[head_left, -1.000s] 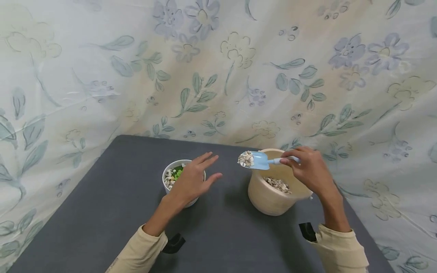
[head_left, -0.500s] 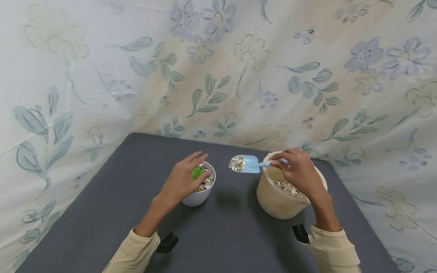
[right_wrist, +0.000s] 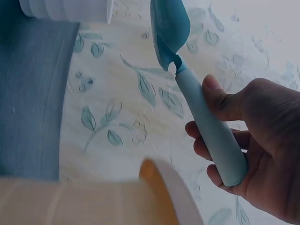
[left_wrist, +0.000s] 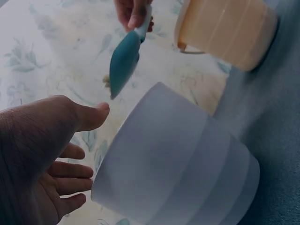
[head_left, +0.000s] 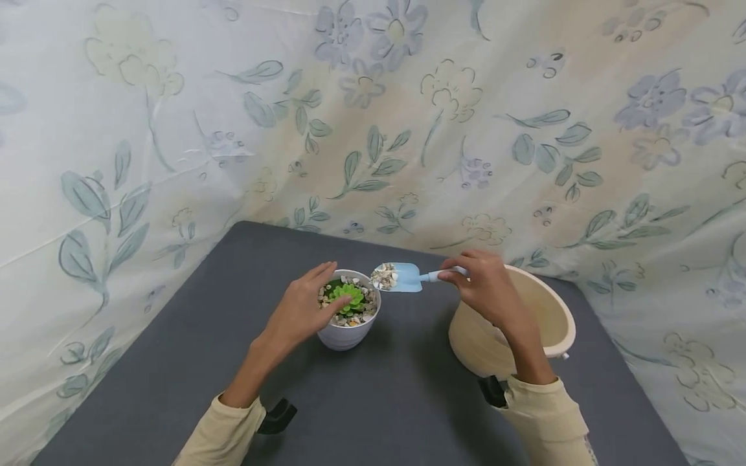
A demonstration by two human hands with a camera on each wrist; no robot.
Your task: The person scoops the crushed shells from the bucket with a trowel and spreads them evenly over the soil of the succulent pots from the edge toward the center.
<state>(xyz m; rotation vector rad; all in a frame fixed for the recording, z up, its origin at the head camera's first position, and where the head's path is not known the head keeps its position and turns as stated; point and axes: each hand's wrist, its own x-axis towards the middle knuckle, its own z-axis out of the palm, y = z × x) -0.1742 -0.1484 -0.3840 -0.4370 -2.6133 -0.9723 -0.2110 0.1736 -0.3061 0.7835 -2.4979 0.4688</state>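
Observation:
A light blue hand trowel (head_left: 408,277) carries a heap of small pebbles (head_left: 384,277) on its blade. My right hand (head_left: 484,285) grips its handle, seen closely as a pale grip (right_wrist: 213,131) in the right wrist view. The blade tip is beside the upper right rim of a white ribbed pot (head_left: 345,336). Inside that pot, a green succulent (head_left: 348,299) stands among pebbles. My left hand (head_left: 300,307) hovers at the pot's left side, thumb spread over the rim. Whether it touches the pot is unclear; its fingers (left_wrist: 70,177) look loosely extended in the left wrist view.
A larger cream pot (head_left: 480,340) stands on the right, partly behind my right forearm. Both pots rest on a dark grey tabletop (head_left: 373,401). A floral cloth (head_left: 373,129) hangs behind the table's far edge.
My right hand has carried the loaded trowel left, from over the cream pot to the white pot's rim. The left hand has drawn back from over the succulent to the pot's left side.

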